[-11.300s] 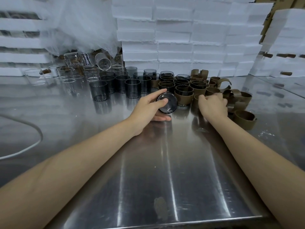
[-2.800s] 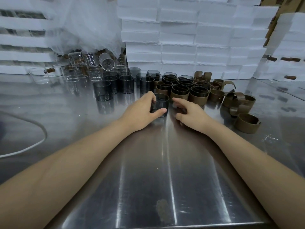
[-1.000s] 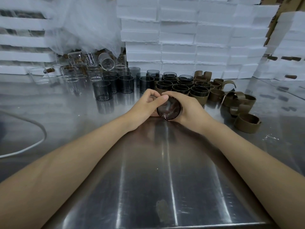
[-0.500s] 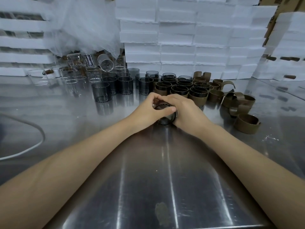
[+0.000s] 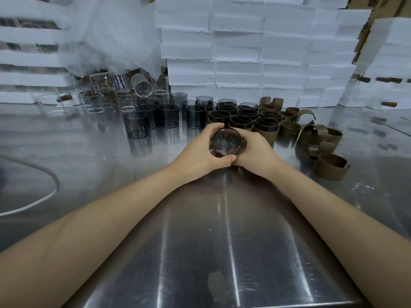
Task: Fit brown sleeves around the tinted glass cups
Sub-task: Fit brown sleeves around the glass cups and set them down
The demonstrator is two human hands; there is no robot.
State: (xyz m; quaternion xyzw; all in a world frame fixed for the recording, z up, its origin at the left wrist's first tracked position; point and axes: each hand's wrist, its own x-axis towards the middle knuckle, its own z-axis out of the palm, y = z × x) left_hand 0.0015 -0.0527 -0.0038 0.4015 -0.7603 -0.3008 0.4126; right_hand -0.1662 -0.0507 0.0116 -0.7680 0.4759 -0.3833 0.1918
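The smoky tinted glass cup (image 5: 226, 142) is at the centre of the frame, raised off the brushed steel table (image 5: 222, 241) and tipped so that one round end faces you. Your left hand (image 5: 196, 153) grasps its left side, fingers curled over the top and thumb beneath. Your right hand (image 5: 255, 152) wraps the right side, where a strip of the brown band-shaped sleeve (image 5: 244, 140) shows against the glass. How far the sleeve is seated cannot be told. Steady the glass with the left hand and slide the sleeve on squarely with the right, pressing evenly around the wall, not at one point. Do not squeeze: thin glass may crack. Check that the sleeve edge runs parallel to the rim. Then stand the cup with the sleeved cups (image 5: 244, 121) just above your hands. Bare tinted cups (image 5: 164, 116) wait at upper left, and loose brown sleeves (image 5: 320, 138) at right.
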